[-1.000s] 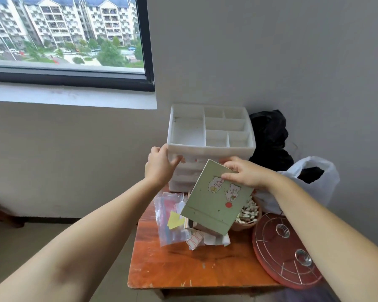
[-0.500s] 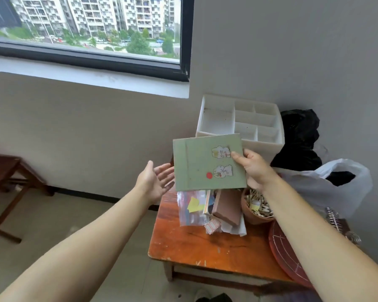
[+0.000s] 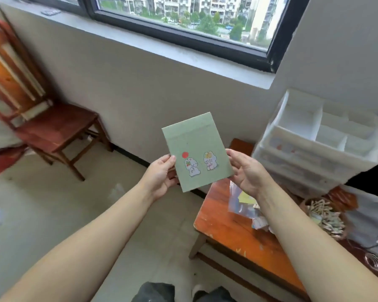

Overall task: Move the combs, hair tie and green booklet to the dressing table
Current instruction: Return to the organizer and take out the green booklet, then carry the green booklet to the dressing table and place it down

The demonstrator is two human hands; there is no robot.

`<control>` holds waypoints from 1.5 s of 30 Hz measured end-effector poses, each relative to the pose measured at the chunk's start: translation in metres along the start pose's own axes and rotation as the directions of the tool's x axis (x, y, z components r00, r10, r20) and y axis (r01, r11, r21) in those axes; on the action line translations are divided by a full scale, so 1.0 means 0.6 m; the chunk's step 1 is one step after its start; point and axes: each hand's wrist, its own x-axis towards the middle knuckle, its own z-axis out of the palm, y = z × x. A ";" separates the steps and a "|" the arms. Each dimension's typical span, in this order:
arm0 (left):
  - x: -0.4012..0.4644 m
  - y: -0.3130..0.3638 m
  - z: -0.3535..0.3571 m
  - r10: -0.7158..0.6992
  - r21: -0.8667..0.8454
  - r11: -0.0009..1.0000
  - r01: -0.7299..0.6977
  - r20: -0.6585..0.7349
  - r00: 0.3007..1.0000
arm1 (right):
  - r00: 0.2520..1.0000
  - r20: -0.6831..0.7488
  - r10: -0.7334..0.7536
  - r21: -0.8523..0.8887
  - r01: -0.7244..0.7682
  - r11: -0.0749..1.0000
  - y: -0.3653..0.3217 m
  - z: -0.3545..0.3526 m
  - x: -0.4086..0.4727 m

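A red-brown wooden chair (image 3: pixel 57 129) stood at nine o'clock against the grey wall, under the black-framed window (image 3: pixel 183 27). The left hand (image 3: pixel 160 177) pinched the lower left edge of the flat pale green booklet (image 3: pixel 196 149), thumb on the cover and fingers behind it. The booklet was held up in the air at the centre of the view, over the floor and clear of the desk, its long axis running from about five o'clock up to eleven o'clock, cover with two rabbit stickers and a red dot facing the camera. The right hand (image 3: pixel 247 173) met its lower right edge with a loose, half-open grip, the palm cupped. Below it, at four o'clock, the orange wooden desk (image 3: pixel 229 232) carried a clear plastic bag of coloured papers (image 3: pixel 242 201). At three o'clock a white plastic drawer organiser (image 3: pixel 319 147) showed bare top compartments, and beside it a brown bowl (image 3: pixel 323 214) held small pale clips.
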 end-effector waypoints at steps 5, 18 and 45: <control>-0.065 0.004 -0.087 0.006 -0.021 1.000 -0.010 -0.204 0.979 | 0.947 0.281 0.153 -0.416 -0.023 0.909 -0.010 0.069 0.068; -0.548 -0.143 -0.317 -0.087 -0.316 0.883 -0.348 -0.837 0.540 | 0.427 0.624 0.655 -0.762 0.147 0.631 0.283 0.495 -0.067; -1.583 -0.451 -0.642 -0.495 -0.055 0.478 -0.876 -0.841 -0.218 | -0.321 0.307 0.896 -0.622 0.645 0.444 1.053 1.184 -1.038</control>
